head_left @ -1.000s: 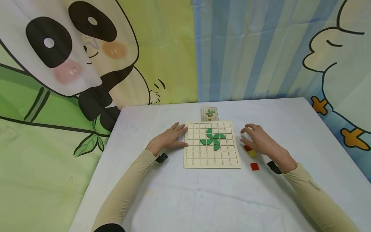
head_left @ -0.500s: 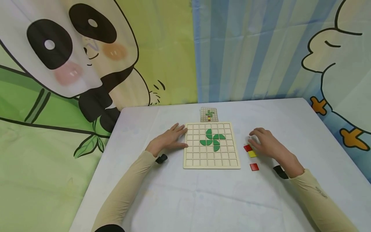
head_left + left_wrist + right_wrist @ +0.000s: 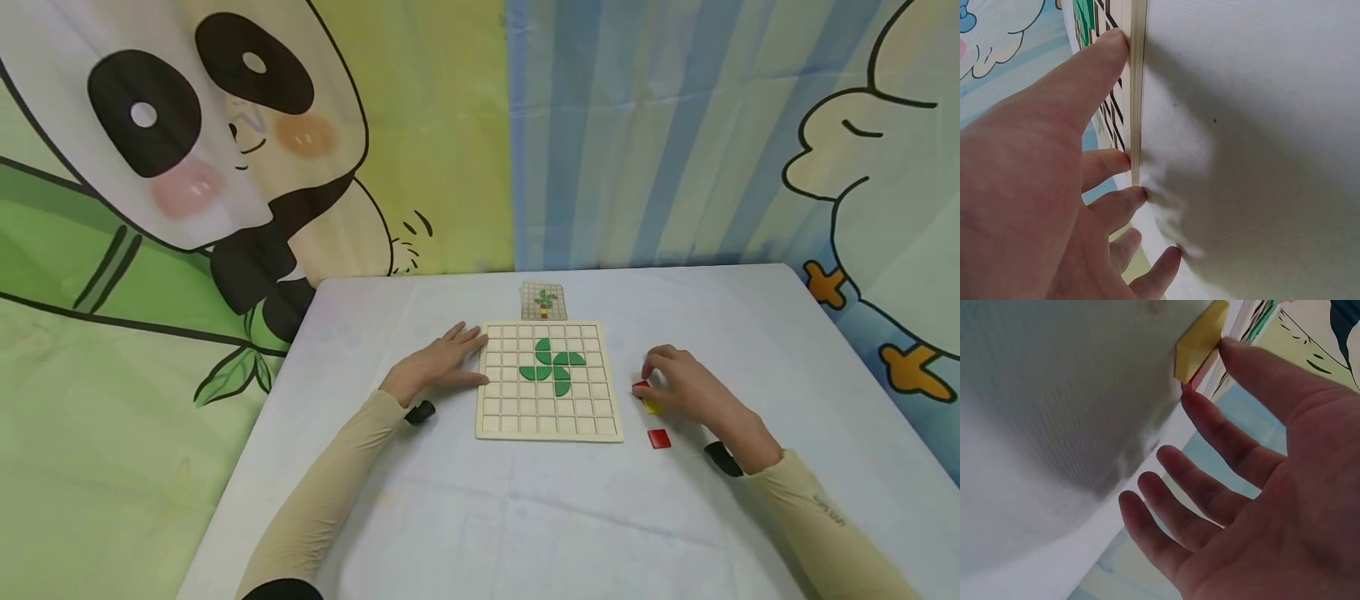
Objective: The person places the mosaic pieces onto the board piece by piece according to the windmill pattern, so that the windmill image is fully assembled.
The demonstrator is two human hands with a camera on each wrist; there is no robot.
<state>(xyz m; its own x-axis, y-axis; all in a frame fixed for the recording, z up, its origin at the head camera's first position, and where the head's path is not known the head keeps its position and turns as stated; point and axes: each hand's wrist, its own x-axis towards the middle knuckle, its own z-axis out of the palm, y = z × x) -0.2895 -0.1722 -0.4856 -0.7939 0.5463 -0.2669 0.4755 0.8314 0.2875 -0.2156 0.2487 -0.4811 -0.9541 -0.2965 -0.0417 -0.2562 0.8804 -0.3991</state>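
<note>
A wooden grid board (image 3: 517, 423) bears several green rounded pieces (image 3: 562, 381) laid as a pinwheel. My left hand (image 3: 437, 367) rests at its left edge, thumb and index finger touching the rim and the other fingers spread, as the left wrist view shows. To the right of the board, my right hand (image 3: 688, 390) pinches a red tile (image 3: 640, 387) between thumb and index finger; its other fingers are loosely bent. Against that tile lies a yellow tile (image 3: 1200, 347), partly hidden by the hand in the head view. A second red tile (image 3: 659, 438) lies apart, nearer me.
A small pattern card (image 3: 556, 310) with a green pinwheel and a red and yellow stem lies behind the board. All stands on a white-covered table (image 3: 525, 517). A printed cloth (image 3: 435, 150) hangs behind it.
My right hand first drew back rightward from the board's side, then came down to the red tile beside the yellow one and took hold of it. The left hand stayed at the board.
</note>
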